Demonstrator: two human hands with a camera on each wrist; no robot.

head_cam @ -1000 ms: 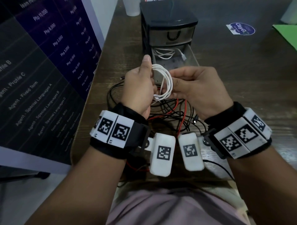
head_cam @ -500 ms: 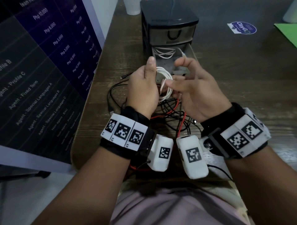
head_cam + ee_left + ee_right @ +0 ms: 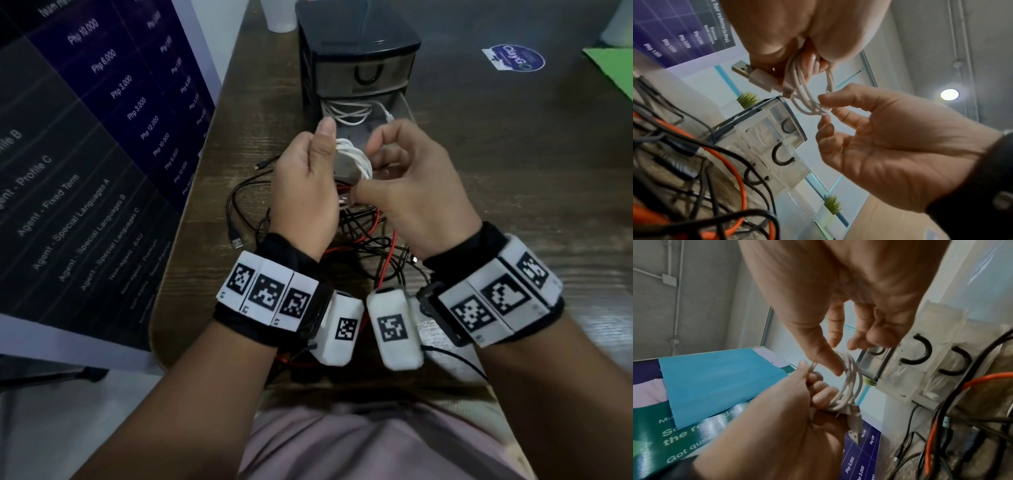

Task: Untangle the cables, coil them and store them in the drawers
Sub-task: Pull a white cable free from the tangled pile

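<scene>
Coiling a white cable between both hands, just in front of the open drawer.

The left hand clamps the loops in curled fingers, while the right hand pinches the far side of the coil with thumb and forefinger, other fingers loose. Coiling looks nearly finished; next comes tucking the end and reaching beyond both hands to the drawer, where another white coil lies. Only the left wrist view shows the plug jutting below the left hand; the head view alone shows the tangle on the counter under the wrists.

Both wrists are wearing black straps carrying white blocks printed with black square codes; pale pink garment showing at lower frame.
</scene>
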